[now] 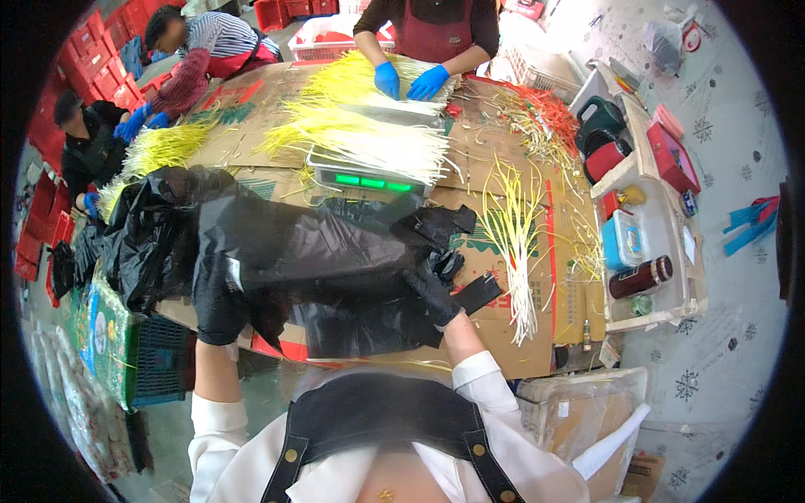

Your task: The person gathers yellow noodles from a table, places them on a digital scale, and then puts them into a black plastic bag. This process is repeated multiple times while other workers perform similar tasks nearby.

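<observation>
A long black plastic bag stretches across the near side of the cardboard-covered table; what is inside is hidden. My left hand, in a black glove, holds the bag's left part beside a small white label, its fingers blending into the dark plastic. At the other end my right hand, also gloved in black, grips the bunched plastic. Another flat black sheet lies beneath. Just beyond, a pile of yellow-white chives rests on a digital scale with a lit green display.
A loose bunch of chives lies right of my hand. Across the table a co-worker's blue-gloved hands press on more chives; two people work at left. A white foam box holds a thermos. Crumpled black bags sit at left.
</observation>
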`<state>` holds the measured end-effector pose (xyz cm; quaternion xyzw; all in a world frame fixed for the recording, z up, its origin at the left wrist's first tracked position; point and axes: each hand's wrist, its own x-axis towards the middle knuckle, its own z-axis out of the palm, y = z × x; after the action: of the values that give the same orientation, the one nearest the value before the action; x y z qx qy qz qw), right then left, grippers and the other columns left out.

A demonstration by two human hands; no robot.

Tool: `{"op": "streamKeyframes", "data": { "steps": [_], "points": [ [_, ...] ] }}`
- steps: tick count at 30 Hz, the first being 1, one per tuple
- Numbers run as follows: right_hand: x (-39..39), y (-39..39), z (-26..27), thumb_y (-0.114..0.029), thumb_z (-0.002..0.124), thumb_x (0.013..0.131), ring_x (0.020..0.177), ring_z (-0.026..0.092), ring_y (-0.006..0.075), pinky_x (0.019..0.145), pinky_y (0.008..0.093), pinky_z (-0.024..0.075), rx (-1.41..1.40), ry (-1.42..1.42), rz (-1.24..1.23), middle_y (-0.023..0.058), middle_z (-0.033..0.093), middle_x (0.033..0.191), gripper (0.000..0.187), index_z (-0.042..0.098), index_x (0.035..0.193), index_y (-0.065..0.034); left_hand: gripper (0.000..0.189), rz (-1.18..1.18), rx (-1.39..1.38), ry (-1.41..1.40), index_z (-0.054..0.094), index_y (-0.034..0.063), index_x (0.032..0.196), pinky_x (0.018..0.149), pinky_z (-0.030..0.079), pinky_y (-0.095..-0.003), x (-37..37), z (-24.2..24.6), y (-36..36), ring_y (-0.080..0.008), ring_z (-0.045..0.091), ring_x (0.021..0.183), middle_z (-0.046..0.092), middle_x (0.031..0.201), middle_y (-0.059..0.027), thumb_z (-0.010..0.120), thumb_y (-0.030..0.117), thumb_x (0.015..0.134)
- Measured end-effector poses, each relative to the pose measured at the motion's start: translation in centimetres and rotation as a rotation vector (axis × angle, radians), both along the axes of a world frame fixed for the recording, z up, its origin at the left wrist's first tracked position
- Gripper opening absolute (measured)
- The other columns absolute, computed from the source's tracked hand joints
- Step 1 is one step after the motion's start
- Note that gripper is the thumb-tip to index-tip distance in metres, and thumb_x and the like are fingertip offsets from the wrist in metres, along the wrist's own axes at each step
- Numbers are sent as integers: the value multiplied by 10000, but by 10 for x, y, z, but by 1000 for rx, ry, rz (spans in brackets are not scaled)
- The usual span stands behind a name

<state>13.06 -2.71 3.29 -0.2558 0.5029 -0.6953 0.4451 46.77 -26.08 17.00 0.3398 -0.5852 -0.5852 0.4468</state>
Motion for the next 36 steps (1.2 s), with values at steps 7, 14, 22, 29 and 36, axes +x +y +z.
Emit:
{"op": "streamKeyframes", "data": {
  "steps": [7, 14, 22, 29, 36],
  "points": [
    [-26, -8, 37, -111, 637, 958, 1037, 610, 179, 887, 321, 515, 76, -33, 15, 60, 654, 1163, 285, 637, 1224, -7, 441, 115, -207, -181, 515, 20, 1419, 1100, 387, -359, 27, 10, -18, -213, 501, 1274, 533, 1411, -96, 585, 66, 985],
    [-33, 27, 168, -43, 653, 921, 901, 656, 209, 877, 350, 544, -118, 526, -452, 71, 712, 992, 148, 706, 1051, 5, 415, -360, 167, -258, 585, 18, 1344, 932, 509, -324, -78, -1, 84, -207, 633, 1077, 679, 1176, -113, 644, 100, 942],
    [19, 27, 166, -214, 523, 1018, 1005, 639, 291, 1008, 429, 478, -128, -8, -147, 133, 677, 1148, 322, 621, 1235, 3, 354, -582, 391, 262, 601, -22, 1270, 997, 493, -400, -112, -58, 64, -302, 614, 1134, 639, 1264, -184, 497, 171, 992],
    [-48, 72, 198, -240, 528, 1006, 948, 670, 207, 906, 361, 544, -329, 79, -542, 93, 692, 1009, 229, 656, 1065, -59, 479, 66, 488, -164, 608, -27, 1262, 1017, 458, -384, -78, -114, 26, -299, 623, 1101, 672, 1177, -184, 455, 357, 1020],
    [7, 57, 257, -52, 716, 885, 1168, 609, 218, 1025, 346, 469, 38, 589, 559, 109, 626, 1316, 574, 504, 1416, -2, 763, -799, -351, -111, 274, 53, 1567, 1222, 161, -420, -139, -50, 71, -322, 282, 1485, 283, 1624, -139, 625, 342, 953]
  ]
}}
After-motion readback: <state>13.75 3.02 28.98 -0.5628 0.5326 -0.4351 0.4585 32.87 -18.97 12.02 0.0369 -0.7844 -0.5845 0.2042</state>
